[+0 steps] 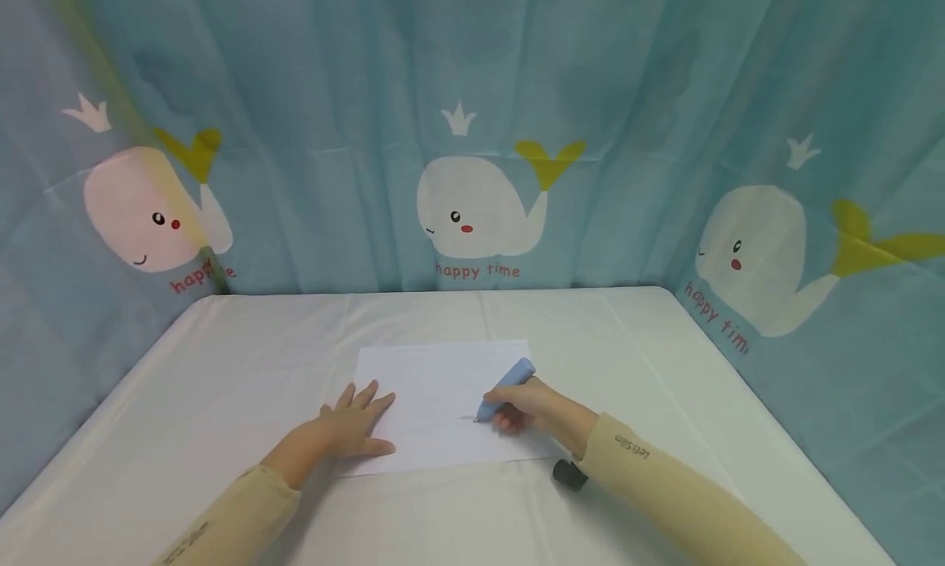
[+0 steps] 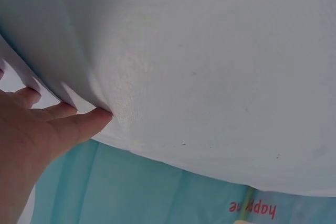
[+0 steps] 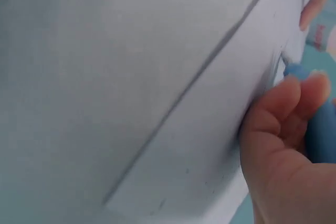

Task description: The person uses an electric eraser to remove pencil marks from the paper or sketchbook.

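Note:
A white sheet of paper (image 1: 428,385) lies on the white-covered table. My left hand (image 1: 349,428) rests on its left edge with the fingers spread; in the left wrist view those fingertips (image 2: 100,116) are at the paper's edge. In my right hand (image 1: 530,403) is a thick blue pen (image 1: 514,376), pinched between thumb and fingers and tilted up to the right. Its thin tip meets the sheet near a few short dark strokes (image 1: 467,417). The right wrist view shows the pen's blue barrel (image 3: 321,137) partly hidden behind my thumb and fingers.
A small black object (image 1: 567,474) lies just past the paper's lower right corner, partly covered by my right sleeve (image 1: 642,476). The white tablecloth (image 1: 251,344) extends around the sheet. Blue curtains (image 1: 332,180) with whale prints hang behind and on both sides.

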Demonstrator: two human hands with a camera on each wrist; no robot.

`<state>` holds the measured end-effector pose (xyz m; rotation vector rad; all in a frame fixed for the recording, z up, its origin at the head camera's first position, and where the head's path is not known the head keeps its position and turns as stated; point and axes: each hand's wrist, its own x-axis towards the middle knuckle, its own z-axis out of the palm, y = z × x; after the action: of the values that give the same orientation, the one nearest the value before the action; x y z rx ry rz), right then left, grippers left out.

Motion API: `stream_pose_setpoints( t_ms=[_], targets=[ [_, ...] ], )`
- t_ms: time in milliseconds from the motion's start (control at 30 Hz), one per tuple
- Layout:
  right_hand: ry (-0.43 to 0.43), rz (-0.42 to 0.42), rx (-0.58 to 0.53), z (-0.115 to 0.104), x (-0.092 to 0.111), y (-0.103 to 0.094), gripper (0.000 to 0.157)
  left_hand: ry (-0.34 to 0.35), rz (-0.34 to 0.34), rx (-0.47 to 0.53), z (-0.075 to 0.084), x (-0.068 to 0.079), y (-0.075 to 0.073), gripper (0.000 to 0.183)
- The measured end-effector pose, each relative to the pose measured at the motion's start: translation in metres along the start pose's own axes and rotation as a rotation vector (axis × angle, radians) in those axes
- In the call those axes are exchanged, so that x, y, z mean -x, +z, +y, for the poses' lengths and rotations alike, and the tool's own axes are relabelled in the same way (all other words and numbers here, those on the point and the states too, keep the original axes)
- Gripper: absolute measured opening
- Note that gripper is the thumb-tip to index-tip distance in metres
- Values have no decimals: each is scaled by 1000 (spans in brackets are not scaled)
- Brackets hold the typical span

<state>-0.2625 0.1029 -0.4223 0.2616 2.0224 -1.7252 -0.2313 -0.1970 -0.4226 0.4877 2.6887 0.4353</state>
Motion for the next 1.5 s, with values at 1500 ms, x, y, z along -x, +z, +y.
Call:
stream_pose_setpoints(
  t_ms=[1500],
  targets=[
    [-6, 123, -39, 6, -3, 9, 21, 1, 0, -2, -1, 2, 2, 86]
  ],
)
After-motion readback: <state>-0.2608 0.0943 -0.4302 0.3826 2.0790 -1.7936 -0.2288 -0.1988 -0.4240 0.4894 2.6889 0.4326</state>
